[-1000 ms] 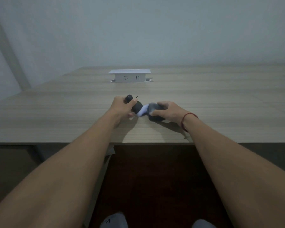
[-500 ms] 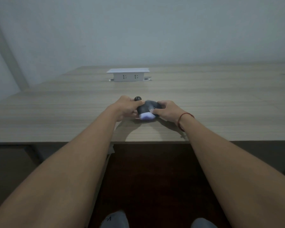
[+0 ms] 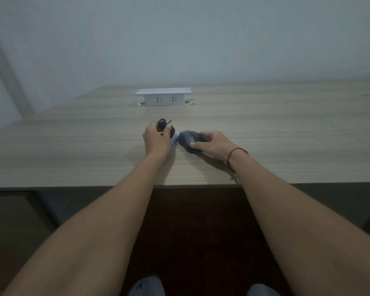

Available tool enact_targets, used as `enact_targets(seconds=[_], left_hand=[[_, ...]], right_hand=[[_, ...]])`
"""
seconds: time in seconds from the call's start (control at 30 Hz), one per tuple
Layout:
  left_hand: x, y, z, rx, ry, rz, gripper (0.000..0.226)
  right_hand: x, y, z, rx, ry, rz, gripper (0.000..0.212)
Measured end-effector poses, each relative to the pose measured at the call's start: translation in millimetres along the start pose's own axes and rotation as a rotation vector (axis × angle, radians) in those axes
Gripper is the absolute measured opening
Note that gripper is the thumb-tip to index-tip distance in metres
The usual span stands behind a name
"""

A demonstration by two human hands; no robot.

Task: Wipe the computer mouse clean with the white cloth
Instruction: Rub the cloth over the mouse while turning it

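The dark grey computer mouse (image 3: 187, 141) rests on the wooden desk (image 3: 286, 146), tilted slightly, and my right hand (image 3: 214, 144) grips it from the right side. My left hand (image 3: 156, 138) is closed around the white cloth (image 3: 174, 139), of which only a small pale patch shows beside the fingers. That patch sits just left of the mouse, nearly touching its left end. A small black rounded piece (image 3: 162, 123) with a thin black strand sticks up from the top of my left hand; what it is cannot be told.
A white socket box (image 3: 163, 97) stands raised from the desk behind the hands. The desk's front edge (image 3: 94, 186) runs below my forearms, with dark floor and my shoes underneath. A red string circles my right wrist (image 3: 236, 153).
Half a second ago the cloth was pressed against the mouse with both hands together. My left hand has since drawn left with the cloth, off the mouse.
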State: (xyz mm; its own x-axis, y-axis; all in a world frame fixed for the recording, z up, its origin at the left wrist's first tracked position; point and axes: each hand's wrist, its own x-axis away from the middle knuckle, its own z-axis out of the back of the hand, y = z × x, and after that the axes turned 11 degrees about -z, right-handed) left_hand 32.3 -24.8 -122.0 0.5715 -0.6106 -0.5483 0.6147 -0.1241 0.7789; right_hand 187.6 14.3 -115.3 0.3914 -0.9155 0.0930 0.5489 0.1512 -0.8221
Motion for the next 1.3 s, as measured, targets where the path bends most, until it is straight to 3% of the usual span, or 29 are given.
enact_targets(seconds=[0.2,0.3,0.37,0.47,0.53,0.67,0.8,0.97,1.1,1.2,1.3], left_hand=[[-7,-4,-1,0.075,-0.126,0.074,0.024],[-10,-11,9,0.099,-0.207,0.050,0.011],[-10,-12,14,0.109,-0.181,0.020,0.012],[-11,-5,15,0.199,-0.073,0.042,0.031],[-10,-2,11,0.201,-0.094,0.028,0.035],[-3,-1,5,-0.109,-0.246,-0.094,0.034],[-7,15,2,-0.036,-0.138,-0.148,0.034],[-5,12,1,-0.202,-0.259,-0.096,0.035],[-4,20,3,-0.062,-0.135,-0.162,0.029],[2,16,-1,-0.130,-0.200,-0.131,0.031],[-5,21,4,-0.094,-0.159,-0.186,0.026]], right_hand=[[-4,2,0,-0.018,0.022,-0.021,0.048],[-10,5,-13,-0.006,0.144,-0.039,0.062],[-11,6,-23,0.087,0.243,-0.025,0.071],[-13,8,-26,0.141,0.286,-0.008,0.073],[-13,8,-24,0.116,0.285,-0.007,0.071],[-8,9,-26,0.051,0.288,-0.015,0.072],[-9,11,-23,0.034,0.273,-0.017,0.073],[-12,12,-23,0.018,0.265,-0.017,0.084],[-15,13,-22,0.006,0.245,-0.030,0.089],[-19,15,-23,0.023,0.259,-0.032,0.089],[-21,16,-22,0.052,0.236,-0.037,0.088]])
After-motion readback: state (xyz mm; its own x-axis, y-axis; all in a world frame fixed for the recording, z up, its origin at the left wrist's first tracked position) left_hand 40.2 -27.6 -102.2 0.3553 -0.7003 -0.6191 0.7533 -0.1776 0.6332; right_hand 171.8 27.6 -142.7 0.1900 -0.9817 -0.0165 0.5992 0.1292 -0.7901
